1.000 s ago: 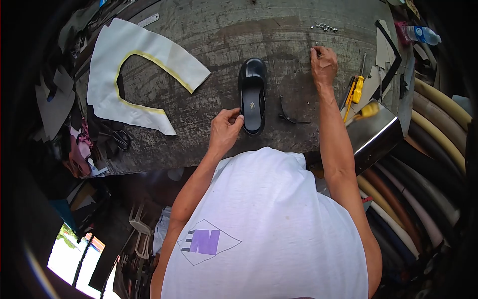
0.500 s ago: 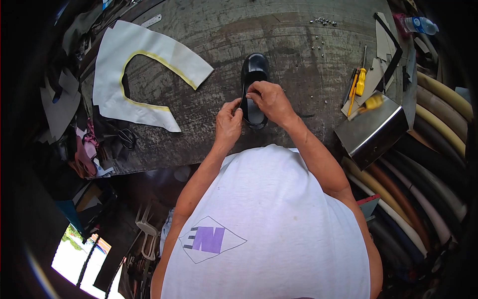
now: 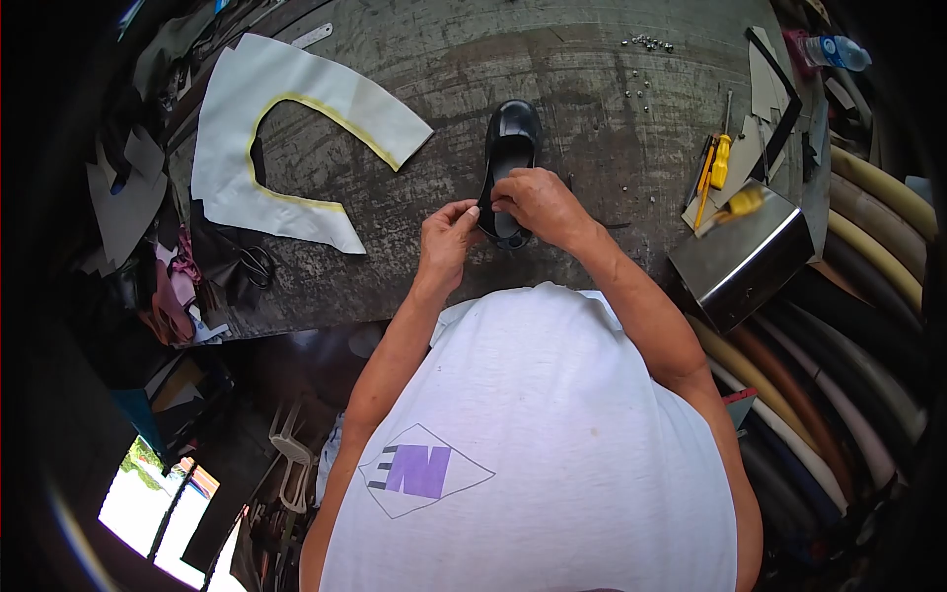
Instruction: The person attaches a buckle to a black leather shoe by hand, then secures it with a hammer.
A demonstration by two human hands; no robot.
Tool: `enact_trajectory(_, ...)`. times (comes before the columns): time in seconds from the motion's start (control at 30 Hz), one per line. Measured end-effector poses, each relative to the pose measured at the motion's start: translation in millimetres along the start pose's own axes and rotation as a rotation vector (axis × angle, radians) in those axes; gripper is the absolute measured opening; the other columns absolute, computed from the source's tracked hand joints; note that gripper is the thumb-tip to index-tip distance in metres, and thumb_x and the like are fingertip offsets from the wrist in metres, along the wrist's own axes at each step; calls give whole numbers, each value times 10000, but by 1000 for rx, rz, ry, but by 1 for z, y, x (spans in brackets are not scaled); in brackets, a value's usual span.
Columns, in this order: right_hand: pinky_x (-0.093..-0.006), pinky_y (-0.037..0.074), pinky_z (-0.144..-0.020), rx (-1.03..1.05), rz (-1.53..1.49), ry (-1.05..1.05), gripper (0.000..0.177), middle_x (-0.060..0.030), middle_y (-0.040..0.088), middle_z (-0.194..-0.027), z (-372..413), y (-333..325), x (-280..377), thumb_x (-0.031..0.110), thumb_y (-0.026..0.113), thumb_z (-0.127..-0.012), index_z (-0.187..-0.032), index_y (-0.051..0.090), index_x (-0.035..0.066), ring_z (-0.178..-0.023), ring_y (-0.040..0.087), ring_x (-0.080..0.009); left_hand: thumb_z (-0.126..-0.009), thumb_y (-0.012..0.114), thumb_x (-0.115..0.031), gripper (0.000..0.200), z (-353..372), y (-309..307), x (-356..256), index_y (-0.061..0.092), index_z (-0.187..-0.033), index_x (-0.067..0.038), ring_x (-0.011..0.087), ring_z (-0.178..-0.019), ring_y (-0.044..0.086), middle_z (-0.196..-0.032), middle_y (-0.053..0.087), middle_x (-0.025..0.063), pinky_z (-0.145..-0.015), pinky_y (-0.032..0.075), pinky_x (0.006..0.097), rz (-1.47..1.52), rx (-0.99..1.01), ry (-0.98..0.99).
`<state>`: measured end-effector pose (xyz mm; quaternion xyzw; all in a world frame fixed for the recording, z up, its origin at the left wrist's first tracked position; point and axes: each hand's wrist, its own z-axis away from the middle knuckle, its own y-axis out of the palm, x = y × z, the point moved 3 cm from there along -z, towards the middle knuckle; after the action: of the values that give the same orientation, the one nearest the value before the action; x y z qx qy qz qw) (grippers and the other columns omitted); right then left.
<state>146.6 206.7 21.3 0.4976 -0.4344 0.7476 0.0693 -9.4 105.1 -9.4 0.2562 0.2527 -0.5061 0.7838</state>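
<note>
A black shoe [image 3: 515,120] lies on the dark worn table [image 3: 414,217], toe pointing away from me. My left hand [image 3: 446,242] is closed at the shoe's left side, thumb and forefinger pinched on its edge. Over the middle of the shoe is my right hand [image 3: 541,204], its fingers curled and pressed together at the opening near the left edge. Whether a small thing sits between those fingertips cannot be made out. To the left lies a white curved piece [image 3: 227,148] with a yellow inner border.
Small metal pieces [image 3: 651,42] are scattered at the upper right. A yellow screwdriver [image 3: 721,161] lies near a shiny metal box [image 3: 742,259]. Rolls of material [image 3: 878,217] stand at the right, a plastic bottle [image 3: 835,51] above them. Scissors [image 3: 256,266] lie at the left.
The view has shifted slightly. My right hand's fingers have moved a little down along the shoe, nearer to my left fingertips.
</note>
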Motion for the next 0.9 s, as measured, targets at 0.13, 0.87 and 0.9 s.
enact_trajectory(0.13,-448,544,-757,103,49,59,118,-171,702,-874,-7,11,-3,80,729,-808,-909,745,21,-844,692,-354,-1007,617,-127,231,1,-3,2,612,-1182,24,133,-894,688,-1032,693,73,-818,581,317,102,13,-9)
enact_trajectory(0.87,-465,555,-745,-101,112,166,156,-146,713,-874,19,22,-2,172,688,-873,-955,766,64,-807,704,-354,-966,685,-123,194,5,19,16,714,-1074,35,100,-792,647,-921,715,50,-707,530,250,-79,-163,143)
enact_trajectory(0.9,-463,556,-742,-105,119,168,157,-145,715,-873,20,22,-2,172,689,-874,-958,766,64,-805,705,-351,-966,685,-123,193,6,21,13,717,-1070,36,95,-786,638,-920,714,50,-700,521,246,-117,-177,152)
